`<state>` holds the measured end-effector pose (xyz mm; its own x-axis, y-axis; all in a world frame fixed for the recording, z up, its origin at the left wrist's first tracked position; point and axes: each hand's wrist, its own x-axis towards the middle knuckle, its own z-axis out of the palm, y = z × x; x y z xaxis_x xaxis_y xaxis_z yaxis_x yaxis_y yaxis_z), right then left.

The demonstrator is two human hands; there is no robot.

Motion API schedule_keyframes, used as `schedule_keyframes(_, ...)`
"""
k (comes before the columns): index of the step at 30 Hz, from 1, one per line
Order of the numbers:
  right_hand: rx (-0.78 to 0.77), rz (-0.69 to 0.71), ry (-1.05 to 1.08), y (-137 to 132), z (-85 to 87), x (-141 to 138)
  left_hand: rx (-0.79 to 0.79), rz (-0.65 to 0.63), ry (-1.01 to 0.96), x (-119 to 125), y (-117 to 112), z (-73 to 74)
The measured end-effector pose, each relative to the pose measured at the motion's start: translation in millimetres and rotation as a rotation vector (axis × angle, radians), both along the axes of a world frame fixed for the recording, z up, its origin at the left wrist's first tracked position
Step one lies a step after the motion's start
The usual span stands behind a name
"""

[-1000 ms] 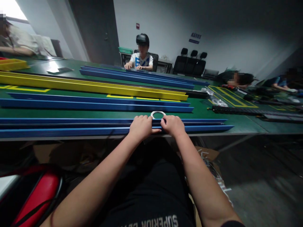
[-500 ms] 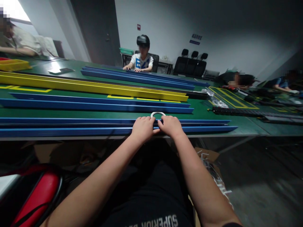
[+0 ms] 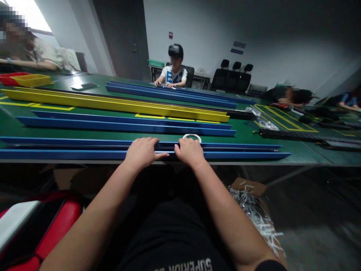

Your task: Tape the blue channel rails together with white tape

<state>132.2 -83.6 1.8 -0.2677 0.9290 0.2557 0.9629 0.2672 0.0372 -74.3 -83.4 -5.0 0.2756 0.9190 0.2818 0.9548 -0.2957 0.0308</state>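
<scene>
A long blue channel (image 3: 242, 155) lies along the table's near edge, with a dark strip (image 3: 93, 146) inside it. My left hand (image 3: 141, 152) grips the channel from above, fingers bent over its far side and thumb stretched right along the near wall. Just to the right, my right hand (image 3: 190, 151) is closed over the same channel, its thumb pointing left; its fingertips are partly hidden. A white ring (image 3: 192, 136), like a roll of tape, shows right behind my right hand. Whether the fingers touch the strip is hidden.
Beyond lie another blue channel (image 3: 126, 126), a yellow channel (image 3: 118, 105) and more blue channels (image 3: 169, 94). Co-workers sit across the table, one in a white shirt (image 3: 175, 75). A carton of shredded paper (image 3: 254, 210) stands below right, a red-edged seat (image 3: 60, 229) below left.
My left hand has slid left along the channel, away from my right hand. The right hand has shifted slightly left relative to the white ring. The view has turned a little left.
</scene>
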Motion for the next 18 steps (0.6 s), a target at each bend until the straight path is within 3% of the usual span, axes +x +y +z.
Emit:
schedule_keyframes(11, 0.047, -0.026, 0.045, -0.8, -1.2, 0.0, 0.057, 0.009, -0.030, 5.4, -3.3, -2.4)
schedule_keyframes(18, 0.042, -0.070, 0.000, -1.8, -0.2, 44.7, 0.056, -0.019, -0.030, 49.7, -6.0, -2.5)
